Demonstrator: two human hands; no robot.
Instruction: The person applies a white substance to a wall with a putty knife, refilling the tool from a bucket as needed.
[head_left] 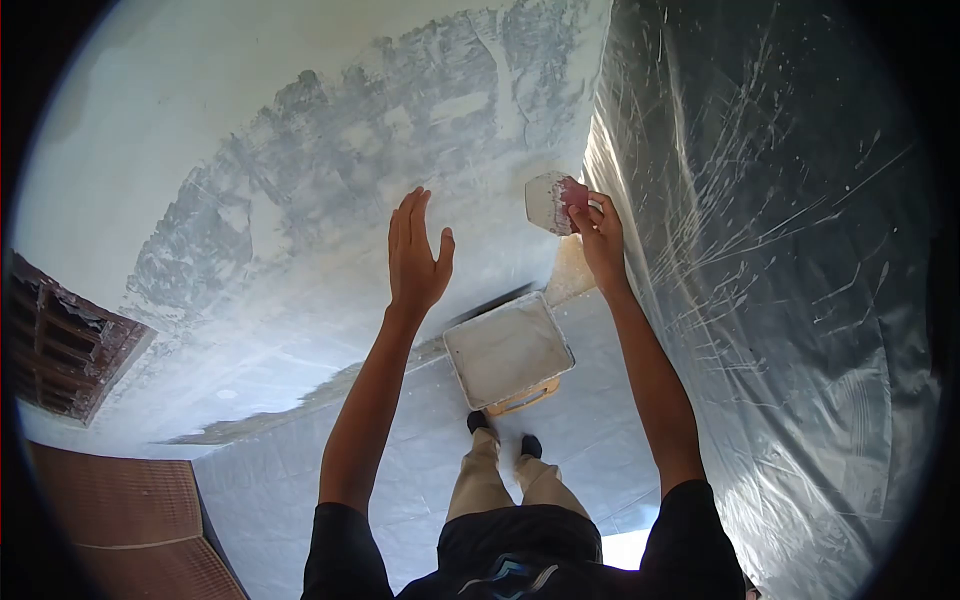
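Observation:
My right hand is raised by the wall corner, its fingers pinched on the red grip of a putty scraper. The scraper's wide pale blade points left and carries smears of filler. To the left, my left hand is held up in front of the wall with its fingers straight, thumb apart and nothing in it. Behind both hands the wall shows a broad band of patchy grey and white filler.
Below my hands a white-smeared tray sits on a yellow stool just beyond my feet. Splattered plastic sheeting hangs along the right. At left are a brown wall vent and a brown panel.

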